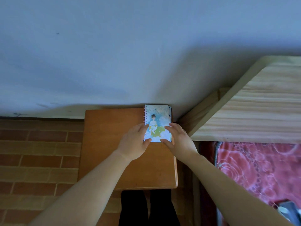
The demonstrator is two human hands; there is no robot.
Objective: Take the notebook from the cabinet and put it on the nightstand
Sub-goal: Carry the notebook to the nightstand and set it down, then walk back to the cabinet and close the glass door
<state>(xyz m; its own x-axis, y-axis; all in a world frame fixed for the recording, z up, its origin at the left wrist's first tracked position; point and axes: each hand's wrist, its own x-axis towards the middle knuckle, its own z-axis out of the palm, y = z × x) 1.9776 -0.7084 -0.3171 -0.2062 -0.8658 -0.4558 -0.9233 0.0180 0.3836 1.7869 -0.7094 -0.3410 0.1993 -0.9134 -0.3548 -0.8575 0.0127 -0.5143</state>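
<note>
The notebook (157, 123) lies flat on the nightstand (114, 144), at its far right corner. The left hand (135, 141) presses the spiral edge; the right hand (178, 139) presses the opposite edge. Both hands rest loosely spread, fingers (169, 128) touching the cover, thumbs at its near edge.

Head view, steeply down onto nightstand (104, 144)

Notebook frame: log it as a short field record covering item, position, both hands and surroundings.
item: spiral notebook, illustrated cover up
position: flat on the wooden nightstand, far right corner, near the wall
left hand: on the spiral edge
right hand: on the near right edge
surroundings: wooden headboard and red bedding at right, brick floor
</note>
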